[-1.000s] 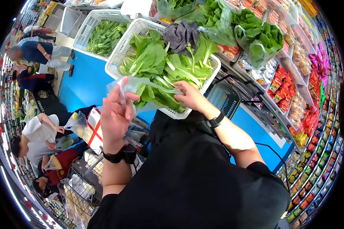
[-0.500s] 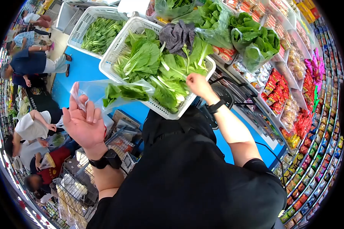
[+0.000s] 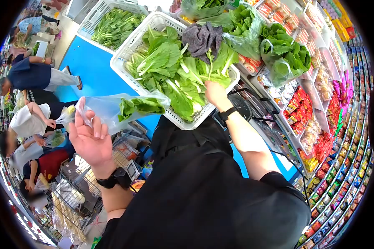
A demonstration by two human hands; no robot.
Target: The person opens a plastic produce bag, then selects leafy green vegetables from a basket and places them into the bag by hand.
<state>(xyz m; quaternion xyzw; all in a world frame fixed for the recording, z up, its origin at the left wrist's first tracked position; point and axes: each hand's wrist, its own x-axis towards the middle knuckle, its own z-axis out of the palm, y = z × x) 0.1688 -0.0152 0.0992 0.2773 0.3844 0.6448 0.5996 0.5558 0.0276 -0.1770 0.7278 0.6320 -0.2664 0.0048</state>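
Having left the plastic bag (image 3: 106, 108), the right hand (image 3: 216, 93), fingers narrowed, grip unclear, is at the greens (image 3: 158, 61) in the white crate (image 3: 185, 124), so the loosely curled left hand (image 3: 92, 140) alone holds the bagged leaves (image 3: 140, 106) nearby.

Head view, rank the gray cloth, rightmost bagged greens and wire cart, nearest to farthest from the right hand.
From the right hand:
1. Gray cloth, just beyond it
2. Rightmost bagged greens, upper right
3. Wire cart, far lower left
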